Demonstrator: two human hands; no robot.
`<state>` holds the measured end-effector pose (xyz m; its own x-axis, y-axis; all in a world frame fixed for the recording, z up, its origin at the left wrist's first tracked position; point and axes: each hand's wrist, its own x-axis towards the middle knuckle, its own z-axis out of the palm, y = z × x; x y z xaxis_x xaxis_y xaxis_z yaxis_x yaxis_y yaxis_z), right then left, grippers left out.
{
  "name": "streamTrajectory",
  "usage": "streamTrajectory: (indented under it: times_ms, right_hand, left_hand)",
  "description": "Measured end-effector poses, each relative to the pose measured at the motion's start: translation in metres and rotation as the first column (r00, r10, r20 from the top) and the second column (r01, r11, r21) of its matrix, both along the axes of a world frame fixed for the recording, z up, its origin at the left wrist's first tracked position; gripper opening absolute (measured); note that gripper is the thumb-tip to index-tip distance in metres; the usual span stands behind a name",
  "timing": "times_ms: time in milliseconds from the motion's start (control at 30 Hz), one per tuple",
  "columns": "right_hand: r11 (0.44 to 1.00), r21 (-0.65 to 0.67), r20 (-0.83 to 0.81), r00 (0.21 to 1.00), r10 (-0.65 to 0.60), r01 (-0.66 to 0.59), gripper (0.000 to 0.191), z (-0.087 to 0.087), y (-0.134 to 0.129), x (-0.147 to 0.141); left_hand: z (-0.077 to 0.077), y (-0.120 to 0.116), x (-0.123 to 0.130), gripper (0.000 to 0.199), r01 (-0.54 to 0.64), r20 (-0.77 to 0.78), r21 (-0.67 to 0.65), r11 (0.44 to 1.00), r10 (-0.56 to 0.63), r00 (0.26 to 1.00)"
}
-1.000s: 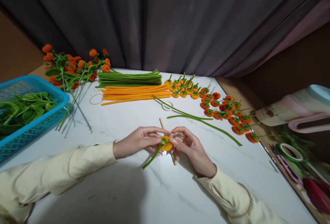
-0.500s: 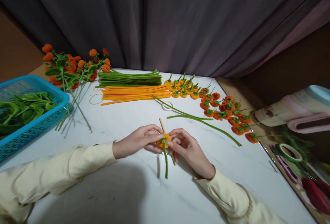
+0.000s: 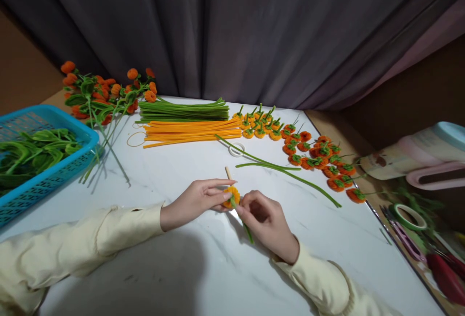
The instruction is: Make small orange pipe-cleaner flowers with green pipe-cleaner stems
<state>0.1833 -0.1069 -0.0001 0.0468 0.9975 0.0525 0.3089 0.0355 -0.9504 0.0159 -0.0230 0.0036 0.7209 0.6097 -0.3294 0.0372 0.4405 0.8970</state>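
Observation:
Between finger and thumb, my left hand [image 3: 198, 201] holds a small yellow-orange pipe-cleaner flower [image 3: 231, 197] by its edge, with its green underside facing me. My right hand [image 3: 267, 221] pinches the flower's green pipe-cleaner stem [image 3: 248, 235] close to the bloom; the stem's free end points down and to the right. A thin wooden stick [image 3: 227, 172] shows its upper end behind my left fingers. The rest of it is hidden, so I cannot tell whether it is held.
Beyond my hands lie green pipe cleaners [image 3: 185, 110], orange pipe cleaners [image 3: 189, 131], a white tape roll [image 3: 237, 149] and loose green stems [image 3: 286, 173]. Finished yellow heads [image 3: 259, 132] and orange heads [image 3: 336, 183] sit right. A blue basket [image 3: 54, 170] of leaves stands left; a tumbler [image 3: 410, 151] right.
My right hand has shifted slightly down and right, off the stick and onto the stem. The stem now slants rightward instead of hanging nearly straight. My left index finger has straightened.

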Motion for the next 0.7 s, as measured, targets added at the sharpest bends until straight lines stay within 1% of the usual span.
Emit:
streamTrajectory:
  times_ms: [67, 133, 200, 300, 367, 433, 600, 700]
  right_hand:
    - [0.998, 0.058, 0.125, 0.992, 0.031, -0.038, 0.023, 0.0, -0.002, -0.001]
    - [0.997, 0.047, 0.151, 0.987, 0.05, -0.057, 0.024, 0.0, -0.002, -0.001]
    - [0.997, -0.049, 0.064, 0.996, 0.06, -0.057, 0.025, 0.002, 0.0, -0.001]
    - [0.972, -0.226, -0.155, 0.987, 0.033, -0.068, 0.028, 0.006, 0.003, -0.001]
    - [0.955, -0.285, -0.255, 0.967, 0.001, -0.076, 0.031, 0.007, 0.005, -0.001]
    - [0.949, -0.304, -0.321, 0.947, -0.018, -0.085, 0.031, 0.008, 0.005, -0.001]
    - [0.938, -0.327, -0.477, 0.877, -0.057, -0.117, 0.026, 0.009, 0.006, 0.001]
    - [0.938, -0.312, -0.549, 0.834, -0.049, -0.15, 0.028, 0.008, 0.008, 0.004]
  left_hand:
    - [0.0, -0.002, 0.001, 0.045, -0.007, -0.033, 0.025, 1.0, 0.008, 0.999]
    - [0.0, -0.003, 0.001, 0.045, -0.01, -0.049, 0.04, 0.999, 0.012, 0.999]
    - [0.001, -0.003, 0.001, 0.044, -0.01, -0.048, 0.05, 0.999, 0.012, 0.999]
    - [0.0, -0.003, 0.001, 0.043, -0.015, -0.041, 0.092, 0.996, 0.018, 0.999]
    - [-0.001, -0.002, 0.0, 0.043, -0.011, -0.047, 0.125, 0.992, 0.017, 0.999]
    - [-0.001, -0.001, 0.001, 0.04, -0.008, -0.039, 0.133, 0.991, 0.014, 0.999]
    - [-0.001, 0.001, 0.001, 0.036, -0.05, -0.003, 0.068, 0.996, 0.05, 0.999]
    - [0.001, 0.001, 0.0, 0.033, -0.066, -0.009, 0.116, 0.991, 0.067, 0.998]
